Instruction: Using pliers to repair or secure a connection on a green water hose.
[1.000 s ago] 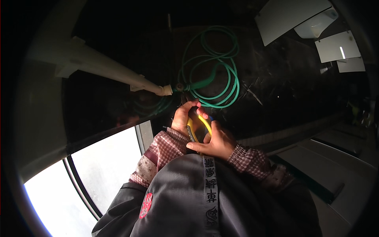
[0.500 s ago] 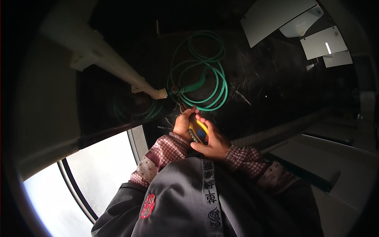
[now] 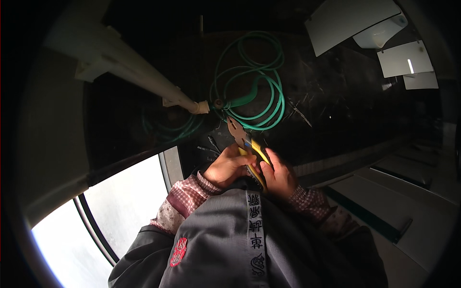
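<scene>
A pair of pliers (image 3: 236,130) with brown, rusty-looking jaws and yellow-and-dark handles is between my hands, jaws pointing away from me. My left hand (image 3: 226,169) is closed round the left handle, its thumb lying across it. At the other handle, my right hand (image 3: 281,181) grips with thumb and bent fingers; part of that grip is in shadow. Just beyond the jaws lies a loose coil of green hose (image 3: 281,108). A curved green piece (image 3: 244,100) with a round brown end rests inside the coil.
A pale pipe (image 3: 144,79) slants in from the upper left and ends beside the coil. Thin dark pieces (image 3: 211,146) lie left of the pliers. A stick-like piece (image 3: 301,115) lies right of the coil. White panels (image 3: 353,24) stand at the upper right; a bright window (image 3: 122,201) is lower left.
The pliers' jaws, hidden behind my fingers before, now show in full. My left hand has slid back onto a handle, and my right hand has shifted to the right, its fingers more bent.
</scene>
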Action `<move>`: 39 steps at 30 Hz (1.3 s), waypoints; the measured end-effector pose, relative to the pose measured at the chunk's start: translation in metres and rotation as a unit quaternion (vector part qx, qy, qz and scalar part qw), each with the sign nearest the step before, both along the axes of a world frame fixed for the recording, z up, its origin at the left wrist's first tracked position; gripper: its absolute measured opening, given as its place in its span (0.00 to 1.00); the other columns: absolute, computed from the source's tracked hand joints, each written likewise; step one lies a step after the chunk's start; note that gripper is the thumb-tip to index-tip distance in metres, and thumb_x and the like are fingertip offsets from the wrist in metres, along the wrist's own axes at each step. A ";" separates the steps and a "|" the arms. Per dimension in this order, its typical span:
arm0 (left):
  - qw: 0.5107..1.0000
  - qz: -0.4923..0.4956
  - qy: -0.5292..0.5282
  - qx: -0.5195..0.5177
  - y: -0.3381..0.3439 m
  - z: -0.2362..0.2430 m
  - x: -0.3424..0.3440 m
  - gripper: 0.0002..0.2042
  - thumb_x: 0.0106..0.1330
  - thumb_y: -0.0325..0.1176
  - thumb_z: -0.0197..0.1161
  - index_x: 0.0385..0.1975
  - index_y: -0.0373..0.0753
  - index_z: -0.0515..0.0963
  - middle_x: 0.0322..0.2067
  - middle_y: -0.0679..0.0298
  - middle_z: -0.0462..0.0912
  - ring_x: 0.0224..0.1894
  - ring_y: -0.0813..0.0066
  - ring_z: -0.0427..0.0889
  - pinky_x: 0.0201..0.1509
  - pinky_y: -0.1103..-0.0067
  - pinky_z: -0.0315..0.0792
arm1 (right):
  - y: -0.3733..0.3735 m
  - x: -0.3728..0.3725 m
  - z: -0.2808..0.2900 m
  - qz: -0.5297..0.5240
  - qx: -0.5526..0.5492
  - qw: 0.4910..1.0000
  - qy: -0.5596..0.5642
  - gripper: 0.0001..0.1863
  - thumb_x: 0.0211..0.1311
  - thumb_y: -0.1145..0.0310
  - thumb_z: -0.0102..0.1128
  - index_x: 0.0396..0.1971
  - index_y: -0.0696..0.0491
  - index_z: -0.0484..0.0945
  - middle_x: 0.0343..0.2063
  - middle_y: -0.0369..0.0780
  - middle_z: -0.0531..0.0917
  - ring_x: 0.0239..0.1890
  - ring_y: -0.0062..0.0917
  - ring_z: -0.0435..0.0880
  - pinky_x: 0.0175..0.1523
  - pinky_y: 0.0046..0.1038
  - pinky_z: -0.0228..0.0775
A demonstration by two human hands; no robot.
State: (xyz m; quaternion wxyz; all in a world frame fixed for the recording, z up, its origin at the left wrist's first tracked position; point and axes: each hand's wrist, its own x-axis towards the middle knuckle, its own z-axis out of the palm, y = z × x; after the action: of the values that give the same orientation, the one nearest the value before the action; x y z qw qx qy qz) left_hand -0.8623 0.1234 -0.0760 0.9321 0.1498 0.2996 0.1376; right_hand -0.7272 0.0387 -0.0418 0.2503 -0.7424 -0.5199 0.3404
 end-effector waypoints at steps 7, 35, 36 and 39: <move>1.000 -0.002 -0.012 -0.010 -0.002 -0.006 -0.011 0.07 0.57 0.25 0.53 0.33 0.34 0.64 0.23 0.62 0.70 0.28 0.68 0.74 0.36 0.73 0.71 | 0.005 0.013 0.000 0.049 0.062 0.997 -0.020 0.19 0.54 0.70 0.48 0.45 0.63 0.64 0.36 0.52 0.74 0.37 0.43 0.75 0.40 0.32 0.68; 0.997 0.052 -0.059 -0.022 0.002 -0.040 -0.014 0.13 0.62 0.32 0.46 0.45 0.34 0.65 0.42 0.59 0.72 0.44 0.70 0.73 0.49 0.72 0.67 | 0.041 -0.001 -0.008 -0.004 -0.046 0.950 0.308 0.23 0.49 0.70 0.53 0.46 0.57 0.58 0.38 0.42 0.69 0.38 0.30 0.73 0.39 0.30 0.68; 0.997 0.049 -0.052 -0.017 0.002 -0.039 -0.016 0.14 0.62 0.33 0.46 0.45 0.34 0.65 0.42 0.60 0.72 0.44 0.70 0.73 0.49 0.72 0.67 | 0.044 -0.001 -0.004 -0.036 -0.102 0.933 0.344 0.24 0.49 0.69 0.54 0.47 0.55 0.58 0.39 0.43 0.68 0.39 0.29 0.72 0.40 0.30 0.68; 0.999 0.042 -0.016 0.012 0.000 -0.047 -0.022 0.16 0.61 0.35 0.48 0.46 0.35 0.65 0.42 0.61 0.72 0.45 0.69 0.72 0.50 0.69 0.65 | 0.049 -0.007 0.001 -0.098 -0.223 0.872 0.424 0.27 0.48 0.67 0.57 0.49 0.50 0.56 0.41 0.44 0.67 0.43 0.26 0.68 0.43 0.30 0.65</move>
State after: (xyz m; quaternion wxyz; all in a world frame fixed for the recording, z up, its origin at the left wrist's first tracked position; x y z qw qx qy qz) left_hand -0.8839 0.1235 -0.1227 0.9282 0.1456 0.2895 0.1829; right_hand -0.7346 0.0880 -0.0403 0.3069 -0.6097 -0.1986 0.7033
